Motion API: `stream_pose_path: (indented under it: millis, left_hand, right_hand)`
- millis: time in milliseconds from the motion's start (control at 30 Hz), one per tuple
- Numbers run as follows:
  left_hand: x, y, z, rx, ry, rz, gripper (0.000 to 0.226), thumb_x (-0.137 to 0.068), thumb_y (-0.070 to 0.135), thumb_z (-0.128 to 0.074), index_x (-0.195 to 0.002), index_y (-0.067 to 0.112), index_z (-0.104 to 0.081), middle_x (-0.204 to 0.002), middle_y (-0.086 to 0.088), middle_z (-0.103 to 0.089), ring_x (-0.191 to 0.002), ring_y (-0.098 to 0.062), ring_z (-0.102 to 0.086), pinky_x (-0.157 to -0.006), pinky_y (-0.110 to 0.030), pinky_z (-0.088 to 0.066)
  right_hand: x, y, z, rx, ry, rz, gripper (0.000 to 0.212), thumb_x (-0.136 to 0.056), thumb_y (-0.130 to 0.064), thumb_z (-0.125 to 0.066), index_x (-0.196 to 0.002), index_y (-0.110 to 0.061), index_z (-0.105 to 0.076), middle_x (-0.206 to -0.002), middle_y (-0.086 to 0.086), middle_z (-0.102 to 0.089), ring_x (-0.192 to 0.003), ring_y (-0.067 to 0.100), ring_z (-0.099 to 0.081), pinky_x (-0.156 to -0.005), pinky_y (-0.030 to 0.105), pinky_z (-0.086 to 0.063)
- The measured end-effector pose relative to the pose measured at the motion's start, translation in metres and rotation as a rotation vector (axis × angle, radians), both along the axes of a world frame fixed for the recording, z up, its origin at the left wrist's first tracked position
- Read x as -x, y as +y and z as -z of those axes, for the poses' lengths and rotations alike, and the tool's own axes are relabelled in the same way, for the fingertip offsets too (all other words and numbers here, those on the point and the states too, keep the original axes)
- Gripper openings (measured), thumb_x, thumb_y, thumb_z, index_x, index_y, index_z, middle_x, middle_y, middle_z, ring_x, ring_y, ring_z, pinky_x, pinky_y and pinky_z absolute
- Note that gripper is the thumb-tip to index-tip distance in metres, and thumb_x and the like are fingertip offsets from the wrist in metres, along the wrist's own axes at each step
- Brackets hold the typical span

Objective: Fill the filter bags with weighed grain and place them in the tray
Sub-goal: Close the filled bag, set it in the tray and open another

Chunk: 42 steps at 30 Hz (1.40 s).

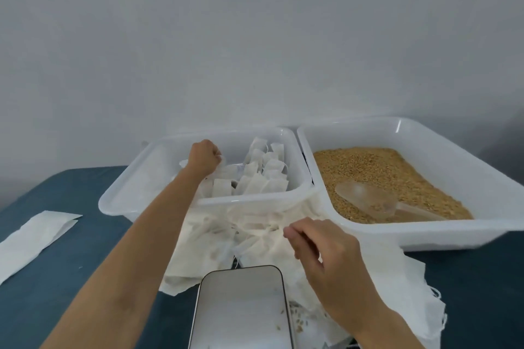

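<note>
Two hands work: the left hand (204,157) curls around a filter bag (226,171) inside the tray (158,201); the right hand (317,246) hovers loosely curled, apparently empty, over loose bags (255,238). Careless dropping could topple upright bags.

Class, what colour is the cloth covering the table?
Dark teal blue tablecloth, clearest in the head view.

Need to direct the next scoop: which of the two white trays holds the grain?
The right-hand tray: loose grain and a clear scoop. The other tray holds filter bags.
</note>
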State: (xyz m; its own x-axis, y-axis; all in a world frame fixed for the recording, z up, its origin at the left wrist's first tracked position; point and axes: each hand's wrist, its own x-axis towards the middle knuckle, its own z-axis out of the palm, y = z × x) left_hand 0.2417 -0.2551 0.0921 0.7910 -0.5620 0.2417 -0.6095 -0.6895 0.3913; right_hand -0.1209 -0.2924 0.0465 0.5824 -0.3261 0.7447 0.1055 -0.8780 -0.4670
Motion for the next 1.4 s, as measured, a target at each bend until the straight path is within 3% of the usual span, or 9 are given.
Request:
stream_pose_path:
  millis: [100,300,467,567,733,933,1133,1300,1400]
  left_hand:
    - [0.0,-0.001,0.007,-0.259,-0.027,0.102,0.022,-0.097,0.006,-0.058,-0.109,0.004,-0.078,-0.119,-0.017,-0.073,-0.112,-0.037,-0.065,-0.093,-0.043,-0.054]
    - [0.034,0.008,-0.016,-0.228,-0.158,0.089,0.027,-0.099,0.013,-0.062,-0.125,0.008,-0.069,-0.128,-0.012,-0.066,-0.119,-0.034,-0.061,-0.1,-0.042,-0.049]
    - [0.134,0.048,-0.022,0.303,-0.271,0.316,0.004,-0.095,0.01,-0.068,-0.092,0.009,-0.071,-0.083,0.0,-0.066,-0.075,-0.022,-0.059,-0.073,-0.039,-0.049]
    - [0.195,0.07,0.0,0.219,-0.177,0.554,0.006,-0.093,0.014,-0.074,-0.088,0.015,-0.071,-0.078,0.013,-0.059,-0.069,-0.013,-0.054,-0.068,-0.034,-0.048]
    - [0.238,0.057,0.029,0.011,-0.148,0.628,0.034,-0.098,0.028,-0.071,-0.13,0.018,-0.068,-0.12,0.004,-0.065,-0.106,-0.017,-0.056,-0.086,-0.036,-0.049]
    - [0.238,0.052,0.029,0.148,-0.135,0.535,0.008,-0.097,0.021,-0.07,-0.102,0.016,-0.075,-0.09,0.006,-0.066,-0.083,-0.014,-0.049,-0.08,-0.039,-0.048]
    - [0.239,0.064,0.033,0.28,-0.216,0.488,0.012,-0.099,0.009,-0.068,-0.105,0.006,-0.078,-0.094,-0.006,-0.067,-0.082,-0.023,-0.058,-0.072,-0.042,-0.051]
    - [0.239,0.078,0.025,0.662,0.172,0.369,0.013,-0.097,0.005,-0.07,-0.092,0.016,-0.075,-0.098,0.001,-0.065,-0.077,-0.011,-0.061,-0.071,-0.025,-0.052]
    - [0.234,0.088,0.022,0.873,0.595,0.394,0.012,-0.102,0.006,-0.062,-0.097,0.0,-0.071,-0.096,-0.024,-0.067,-0.086,-0.025,-0.066,-0.077,-0.028,-0.058]
  right_hand:
    - [0.0,-0.002,-0.003,0.005,-0.019,0.011,0.026,-0.105,-0.037,-0.049,-0.089,-0.024,-0.064,-0.068,-0.016,-0.053,-0.066,0.008,-0.053,-0.061,0.027,-0.046]
    - [0.006,-0.011,-0.01,-0.118,-0.109,0.015,0.028,-0.105,-0.035,-0.049,-0.088,-0.021,-0.067,-0.063,-0.012,-0.057,-0.06,0.008,-0.059,-0.057,0.016,-0.042]
    - [0.011,-0.013,-0.014,-0.189,-0.19,0.016,0.028,-0.106,-0.029,-0.049,-0.091,-0.018,-0.069,-0.059,-0.013,-0.057,-0.053,0.002,-0.058,-0.054,0.005,-0.035]
    - [0.013,-0.012,-0.016,-0.282,-0.26,0.0,0.03,-0.108,-0.029,-0.047,-0.09,-0.018,-0.068,-0.055,-0.009,-0.059,-0.048,0.008,-0.059,-0.051,0.011,-0.039]
    - [0.016,-0.012,-0.017,-0.36,-0.325,-0.005,0.033,-0.109,-0.033,-0.043,-0.091,-0.019,-0.067,-0.053,-0.003,-0.059,-0.047,0.011,-0.059,-0.052,0.019,-0.044]
    - [0.015,-0.017,-0.014,-0.362,-0.33,0.02,0.036,-0.109,-0.034,-0.043,-0.09,-0.018,-0.068,-0.052,-0.001,-0.058,-0.047,0.011,-0.06,-0.052,0.021,-0.047]
    - [0.015,-0.019,-0.015,-0.361,-0.343,0.036,0.035,-0.109,-0.039,-0.041,-0.09,-0.024,-0.066,-0.052,-0.004,-0.058,-0.047,0.013,-0.06,-0.05,0.033,-0.049]
    - [0.016,-0.014,-0.014,-0.34,-0.284,0.013,0.035,-0.107,-0.04,-0.044,-0.091,-0.019,-0.066,-0.055,-0.004,-0.06,-0.045,0.012,-0.057,-0.046,0.022,-0.043]
    - [0.014,-0.008,-0.013,-0.355,-0.165,-0.058,0.026,-0.104,-0.045,-0.051,-0.094,-0.025,-0.063,-0.061,-0.004,-0.063,-0.044,0.009,-0.054,-0.047,0.01,-0.034]
